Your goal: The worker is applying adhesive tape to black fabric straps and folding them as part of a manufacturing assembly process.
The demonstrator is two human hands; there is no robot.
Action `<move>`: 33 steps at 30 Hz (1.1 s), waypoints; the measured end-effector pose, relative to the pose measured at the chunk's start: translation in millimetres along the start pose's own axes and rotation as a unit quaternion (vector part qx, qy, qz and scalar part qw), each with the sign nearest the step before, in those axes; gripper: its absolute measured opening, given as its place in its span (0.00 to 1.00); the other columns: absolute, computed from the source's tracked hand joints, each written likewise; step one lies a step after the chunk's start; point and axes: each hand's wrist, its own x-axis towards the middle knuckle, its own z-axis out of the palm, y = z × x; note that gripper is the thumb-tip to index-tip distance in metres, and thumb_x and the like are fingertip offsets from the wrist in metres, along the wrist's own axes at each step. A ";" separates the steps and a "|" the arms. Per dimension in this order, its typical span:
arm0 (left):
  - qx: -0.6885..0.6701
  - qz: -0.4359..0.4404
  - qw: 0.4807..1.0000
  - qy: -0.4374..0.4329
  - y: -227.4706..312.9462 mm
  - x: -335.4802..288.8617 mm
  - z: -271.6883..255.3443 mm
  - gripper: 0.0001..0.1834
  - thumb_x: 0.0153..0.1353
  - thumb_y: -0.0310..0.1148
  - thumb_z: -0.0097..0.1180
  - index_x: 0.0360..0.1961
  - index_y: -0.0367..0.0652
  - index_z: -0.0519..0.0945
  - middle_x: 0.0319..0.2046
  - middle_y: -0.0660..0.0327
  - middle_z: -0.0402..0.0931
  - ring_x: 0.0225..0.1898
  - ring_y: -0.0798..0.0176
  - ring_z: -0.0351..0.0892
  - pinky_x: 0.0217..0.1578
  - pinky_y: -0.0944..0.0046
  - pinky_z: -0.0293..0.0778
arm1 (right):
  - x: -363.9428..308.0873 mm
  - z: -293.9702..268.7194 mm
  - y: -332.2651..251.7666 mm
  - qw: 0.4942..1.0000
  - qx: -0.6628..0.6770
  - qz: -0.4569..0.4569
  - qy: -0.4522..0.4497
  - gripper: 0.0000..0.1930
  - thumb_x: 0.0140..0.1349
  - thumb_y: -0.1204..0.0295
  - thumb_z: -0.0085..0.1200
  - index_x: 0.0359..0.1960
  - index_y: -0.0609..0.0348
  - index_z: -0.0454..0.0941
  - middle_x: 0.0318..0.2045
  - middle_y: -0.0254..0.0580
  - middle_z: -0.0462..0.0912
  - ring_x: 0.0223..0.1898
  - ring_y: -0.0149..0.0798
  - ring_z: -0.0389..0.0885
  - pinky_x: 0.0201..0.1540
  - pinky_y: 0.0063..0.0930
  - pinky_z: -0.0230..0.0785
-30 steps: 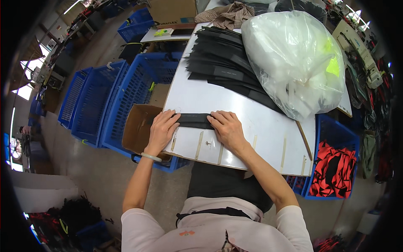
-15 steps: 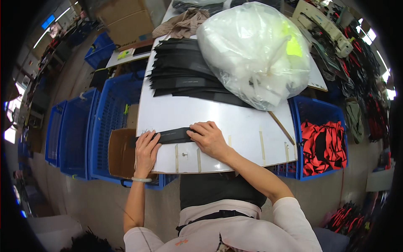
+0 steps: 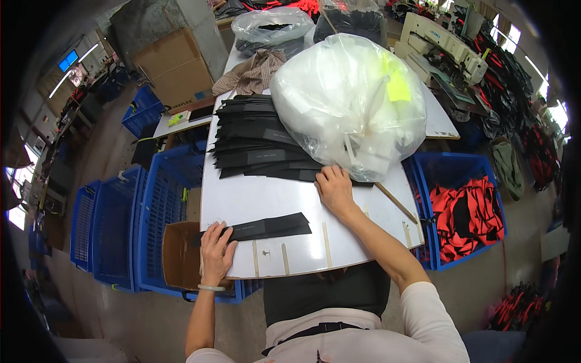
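A black fabric strip lies flat along the near left part of the white table. My left hand is closed on its left end, at the table's left edge, with a pale bangle on the wrist. Farther back, a fanned pile of similar black strips is spread out in overlapping rows. My right hand has its fingers bent and drawn together over the nearest strip of that pile, near its right end; the fingertips are partly hidden. A large clear plastic bag with white contents rests beside and partly over the pile.
An open cardboard box sits in a blue crate at the left. At the right, another blue crate holds red-and-black pieces. A thin wooden stick lies right of my hand. A checked cloth lies behind the pile.
My right hand has left the right end of the near strip and moved forward and right to the pile. My left hand stays on the strip. The view has tilted up.
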 end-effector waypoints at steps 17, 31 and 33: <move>-0.696 -0.389 0.596 -0.090 144.2 76.2 66.0 0.21 0.68 0.29 0.53 0.58 0.30 0.69 0.49 0.48 0.77 0.47 0.58 0.81 0.50 0.63 0.77 | -14.9 -53.9 -20.6 0.950 0.212 0.195 -0.117 0.10 0.49 0.73 0.65 0.32 0.62 0.80 0.27 0.42 0.82 0.32 0.44 0.80 0.39 0.33 0.68; -0.694 -0.196 0.690 0.055 182.5 104.4 51.3 0.10 0.68 0.29 0.53 0.41 0.30 0.80 0.33 0.49 0.84 0.41 0.58 0.84 0.59 0.59 0.68 | -35.7 -152.2 -58.2 0.803 0.464 0.324 -0.186 0.12 0.54 0.71 0.67 0.23 0.64 0.77 0.20 0.30 0.78 0.23 0.22 0.68 0.27 0.19 0.62; -0.652 -0.199 0.728 0.073 187.2 107.2 50.5 0.10 0.68 0.30 0.53 0.37 0.32 0.80 0.30 0.50 0.84 0.39 0.60 0.84 0.58 0.59 0.68 | -39.4 -151.8 -66.6 0.822 0.473 0.290 -0.127 0.11 0.55 0.71 0.67 0.24 0.64 0.78 0.18 0.30 0.78 0.22 0.21 0.70 0.26 0.20 0.63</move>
